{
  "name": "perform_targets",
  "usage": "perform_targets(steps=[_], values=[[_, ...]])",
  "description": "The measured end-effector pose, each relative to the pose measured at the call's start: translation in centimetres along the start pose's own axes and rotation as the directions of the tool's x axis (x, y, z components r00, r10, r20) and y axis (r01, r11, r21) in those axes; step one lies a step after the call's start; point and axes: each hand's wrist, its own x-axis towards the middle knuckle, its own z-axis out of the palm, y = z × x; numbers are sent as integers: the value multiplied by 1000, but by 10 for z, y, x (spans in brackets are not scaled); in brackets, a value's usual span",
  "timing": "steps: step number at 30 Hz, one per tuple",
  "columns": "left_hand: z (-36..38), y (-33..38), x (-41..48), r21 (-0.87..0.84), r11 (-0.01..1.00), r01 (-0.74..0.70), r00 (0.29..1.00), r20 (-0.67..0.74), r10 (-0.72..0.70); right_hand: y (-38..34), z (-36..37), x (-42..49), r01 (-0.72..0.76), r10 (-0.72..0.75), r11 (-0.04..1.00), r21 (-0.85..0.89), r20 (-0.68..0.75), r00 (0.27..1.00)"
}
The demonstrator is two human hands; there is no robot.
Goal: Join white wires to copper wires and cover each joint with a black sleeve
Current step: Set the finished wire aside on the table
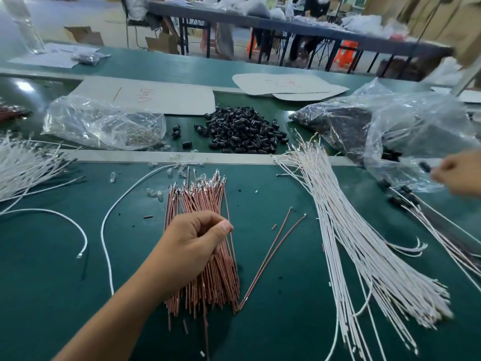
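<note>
A green worktop (52,256) runs across a workshop, with a long dark table (286,24) and orange stools (346,52) behind it. At far left lies a white wire sheaf (23,168). Next comes a clear bag (104,123) of small glass bulbs, with a grey card sheet (161,97) behind. A heap of black sleeves (242,134) sits mid-worktop, and the copper wires (205,201) lie bundled nearer. The left grip (197,241) rests on that bundle, fingers curled, thumb and forefinger pinching one copper wire (227,207). The white wires (351,230) fan out to the right. The right grip (458,173), blurred at the edge, pinches a black sleeve (424,166).
</note>
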Motion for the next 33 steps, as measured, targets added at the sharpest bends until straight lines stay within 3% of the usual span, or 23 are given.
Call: perform_targets(steps=[2,3,5,7,8,9,11,13,15,17,22,25,27,29,31,33], values=[[-1,0,0,11,1000,-6,1000,-22,6,-14,2,-29,-27,22,999,41,107,994],[-2,0,0,18,1000,-7,999,-36,8,-16,-6,-40,-110,104,993,38,130,986],[-4,-2,1,22,1000,-17,998,-63,18,-36,-7,-65,-133,128,983,124,51,990],[-4,-3,1,17,1000,-26,997,-75,27,-64,-23,-75,-39,58,986,160,-118,991],[-4,-4,2,13,999,-29,997,-75,30,-85,-37,-88,95,-71,982,165,-144,987],[-3,-4,2,11,999,-33,997,-75,33,-110,-47,-106,218,-206,958,185,-82,975],[-4,-6,3,9,999,-34,996,-79,35,-153,-60,-134,361,-401,909,210,200,894],[-4,-7,3,7,999,-35,996,-81,35,-183,-60,-150,397,-372,917,36,433,821],[-1,-6,2,3,999,-32,996,-79,32,-199,-52,-155,393,-293,910,-135,460,838],[0,-4,2,11,1000,-29,997,-73,29,-204,-46,-153,347,-253,927,-143,446,858],[-4,-3,2,24,999,-42,995,-93,44,-202,-48,-140,202,-205,978,61,492,846],[-4,-3,0,9,998,-54,994,-91,55,-200,-58,-141,148,-235,964,222,441,866],[-3,-1,0,-19,997,-80,994,-77,78,-208,-74,-149,28,-263,840,543,361,895],[-1,-1,0,-59,992,-110,994,-35,108,-229,-89,-168,-60,-353,566,822,308,883],[3,0,-2,-146,984,-98,990,87,112,-254,-93,-189,-20,-441,361,932,189,877],[8,1,-6,-229,971,-74,975,187,118,-275,-90,-206,71,-465,286,956,73,882]])
